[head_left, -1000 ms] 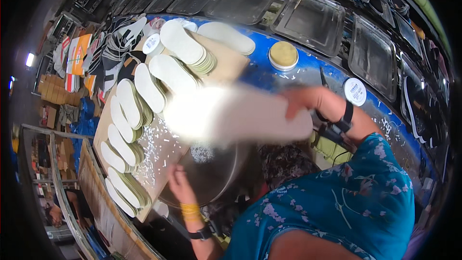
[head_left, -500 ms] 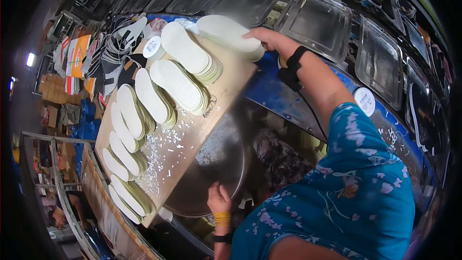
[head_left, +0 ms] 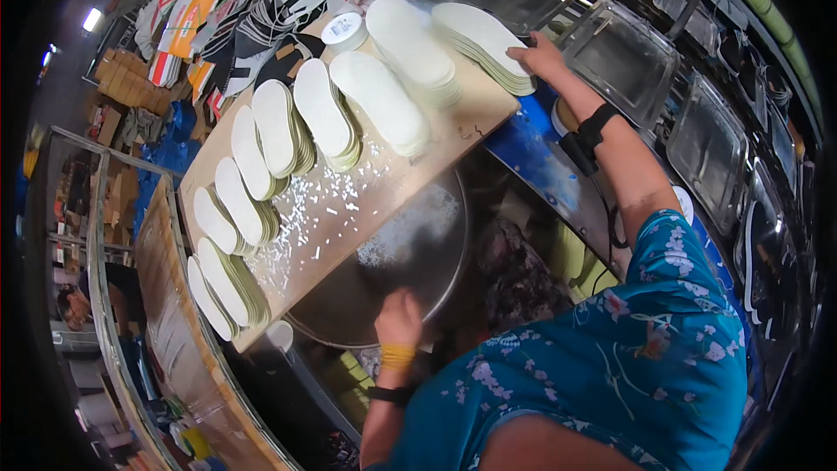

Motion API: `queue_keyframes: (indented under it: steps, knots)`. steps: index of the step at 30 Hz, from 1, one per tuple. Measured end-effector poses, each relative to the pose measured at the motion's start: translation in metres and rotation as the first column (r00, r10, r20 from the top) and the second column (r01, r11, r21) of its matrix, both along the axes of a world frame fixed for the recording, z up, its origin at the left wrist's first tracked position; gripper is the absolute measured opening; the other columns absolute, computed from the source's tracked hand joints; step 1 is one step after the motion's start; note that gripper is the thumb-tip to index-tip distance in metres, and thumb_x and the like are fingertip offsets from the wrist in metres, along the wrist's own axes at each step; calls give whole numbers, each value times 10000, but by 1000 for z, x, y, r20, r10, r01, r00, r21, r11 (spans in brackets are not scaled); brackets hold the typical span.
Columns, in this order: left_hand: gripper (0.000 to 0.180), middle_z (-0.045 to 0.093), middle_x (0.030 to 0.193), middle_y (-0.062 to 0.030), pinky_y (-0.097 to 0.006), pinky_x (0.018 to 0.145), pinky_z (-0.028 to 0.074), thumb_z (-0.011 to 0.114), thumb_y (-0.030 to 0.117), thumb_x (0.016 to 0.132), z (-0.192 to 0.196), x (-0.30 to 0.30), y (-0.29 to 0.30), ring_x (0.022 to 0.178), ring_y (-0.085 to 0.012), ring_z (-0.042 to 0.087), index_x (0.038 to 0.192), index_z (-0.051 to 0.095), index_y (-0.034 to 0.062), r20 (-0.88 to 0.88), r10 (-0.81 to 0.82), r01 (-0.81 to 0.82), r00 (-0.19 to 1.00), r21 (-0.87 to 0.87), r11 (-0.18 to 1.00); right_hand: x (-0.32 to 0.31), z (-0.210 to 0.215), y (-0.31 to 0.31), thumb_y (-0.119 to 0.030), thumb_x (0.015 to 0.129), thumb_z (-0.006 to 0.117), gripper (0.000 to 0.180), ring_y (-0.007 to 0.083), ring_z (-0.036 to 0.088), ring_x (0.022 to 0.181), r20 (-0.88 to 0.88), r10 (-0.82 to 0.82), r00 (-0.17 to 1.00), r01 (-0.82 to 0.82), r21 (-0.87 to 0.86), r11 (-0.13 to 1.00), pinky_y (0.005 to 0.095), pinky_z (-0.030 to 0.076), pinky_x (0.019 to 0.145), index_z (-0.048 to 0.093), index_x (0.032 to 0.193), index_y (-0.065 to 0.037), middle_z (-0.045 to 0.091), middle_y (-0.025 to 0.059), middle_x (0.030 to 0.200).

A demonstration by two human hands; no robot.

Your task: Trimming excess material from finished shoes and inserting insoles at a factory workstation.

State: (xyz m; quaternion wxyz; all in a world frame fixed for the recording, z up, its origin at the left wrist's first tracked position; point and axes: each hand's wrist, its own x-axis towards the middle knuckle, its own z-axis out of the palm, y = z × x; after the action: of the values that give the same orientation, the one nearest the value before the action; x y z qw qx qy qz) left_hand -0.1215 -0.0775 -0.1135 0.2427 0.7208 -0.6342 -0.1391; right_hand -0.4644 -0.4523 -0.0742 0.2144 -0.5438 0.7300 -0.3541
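My right hand (head_left: pixel 539 56) lies flat, fingers apart, on the near end of a stack of white insoles (head_left: pixel 479 30) at the far right corner of a wooden board (head_left: pixel 427 166). A black band circles that wrist. My left hand (head_left: pixel 398 316), with a yellow band and a black watch below it, is closed on the near rim of a round metal basin (head_left: pixel 418 244) under the board's edge. Several more insole stacks (head_left: pixel 324 113) lie in rows across the board.
White scraps (head_left: pixel 318 209) litter the board and basin. A white tape roll (head_left: pixel 343 30) stands at the board's far edge by black-and-white shoe parts (head_left: pixel 261 22). Metal trays (head_left: pixel 615 52) line the blue bench (head_left: pixel 532 157) beyond. A metal railing (head_left: pixel 96 235) and cardboard boxes (head_left: pixel 122 78) are left.
My right hand carried a white insole from over the basin up to the far right stack and set it down. My left hand shifted slightly along the basin rim.
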Motion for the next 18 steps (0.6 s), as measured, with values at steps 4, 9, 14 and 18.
queue_keyframes:
  steps: [4,9,14,18]
  knots:
    - [240,606,914,-194,-407,719,477,502,210,829,-15,3,-3,815,-362,587,929,606,18,-45,-28,34,999,144,989,-17,29,66,-389,643,682,628,306,555,993,-109,226,968,-237,-108,965,349,418,861,535,1126,-16,581,180,1067]
    - [283,625,901,-120,-283,777,447,587,221,825,-78,54,5,836,-173,576,977,602,-17,-475,4,193,880,364,911,-38,65,220,-309,709,663,518,269,542,979,47,813,580,-760,391,520,349,424,828,516,1127,-41,585,140,1052]
    - [269,611,923,-73,-266,825,409,538,192,855,-153,107,-8,871,-139,539,1010,582,-23,-626,15,361,780,469,806,-120,83,347,-264,740,646,494,206,570,902,-62,531,845,-445,470,762,337,461,744,498,1139,-12,604,122,963]
    - [295,588,884,-40,-261,748,417,444,233,894,-77,51,-24,809,-130,522,1002,585,-2,-549,-119,446,827,513,733,-151,43,463,-189,803,601,288,155,598,795,654,25,756,-539,601,590,291,482,680,564,1040,-32,618,65,892]
